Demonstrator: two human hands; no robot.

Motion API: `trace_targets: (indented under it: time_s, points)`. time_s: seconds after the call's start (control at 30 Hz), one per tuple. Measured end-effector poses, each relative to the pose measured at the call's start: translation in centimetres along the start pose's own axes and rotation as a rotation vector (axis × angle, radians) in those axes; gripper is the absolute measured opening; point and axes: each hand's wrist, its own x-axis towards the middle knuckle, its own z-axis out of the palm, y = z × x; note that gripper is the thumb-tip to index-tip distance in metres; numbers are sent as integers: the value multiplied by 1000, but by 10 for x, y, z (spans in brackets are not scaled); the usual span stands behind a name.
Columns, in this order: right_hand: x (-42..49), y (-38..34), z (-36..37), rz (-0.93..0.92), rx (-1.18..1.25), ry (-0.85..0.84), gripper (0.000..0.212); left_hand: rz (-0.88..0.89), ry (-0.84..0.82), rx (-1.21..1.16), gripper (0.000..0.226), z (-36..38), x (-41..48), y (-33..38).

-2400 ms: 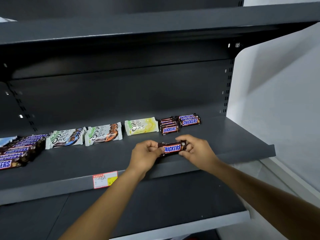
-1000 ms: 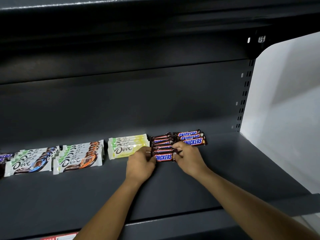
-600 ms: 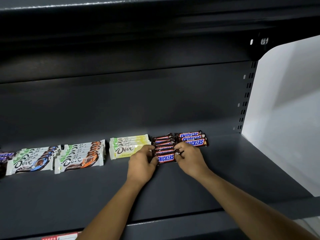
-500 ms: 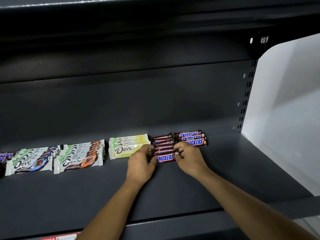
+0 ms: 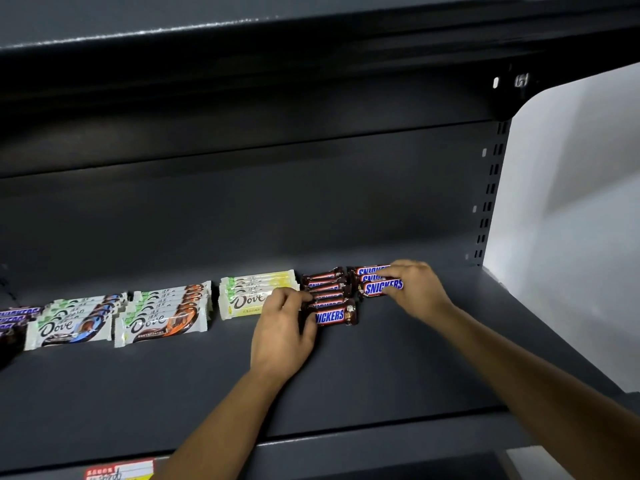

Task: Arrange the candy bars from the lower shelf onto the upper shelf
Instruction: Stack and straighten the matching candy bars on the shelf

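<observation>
Fingers (image 5: 294,299) of the left hand (image 5: 282,336) curl round the left end of the Snickers row (image 5: 333,315) mid-frame on the shelf (image 5: 398,362), squaring it up I guess. Right hand (image 5: 417,289) covers the neighbouring Snickers stack (image 5: 375,287), but its grip's too blurry to call.

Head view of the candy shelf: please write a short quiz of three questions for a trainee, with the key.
1. True or false: the left hand lies on the blue Dove stack.
2. Which stack is next to the left Snickers column? A: blue Dove. B: orange Dove. C: yellow Dove.
3. Which hand reaches the right Snickers column?
Key: 1 false; 2 C; 3 the right hand.
</observation>
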Motion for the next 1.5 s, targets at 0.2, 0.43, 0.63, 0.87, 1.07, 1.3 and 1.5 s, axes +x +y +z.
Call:
trace_targets:
  time_s: [0.2,0.43,0.63,0.87,1.07,1.3,1.5]
  points:
    - [4,-2,3,147,149,34,49,148,51,16,27,-1,-1,8]
    - [0,-3,13,162,134,5,41,140,2,10,31,3,3,1]
    - [-3,-8,15,173,109,10,41,55,-37,45,34,3,5,-7]
    - [-2,-34,6,-2,0,191,35,11,-146,44,63,-2,9,1]
    - [15,-62,21,-312,-43,-55,41,62,-269,310,79,-6,34,10]
    - [11,-62,28,-339,-212,-147,53,31,-351,396,77,-3,35,5]
    - [9,-63,28,-325,-239,-126,49,43,-374,420,77,-3,34,6]
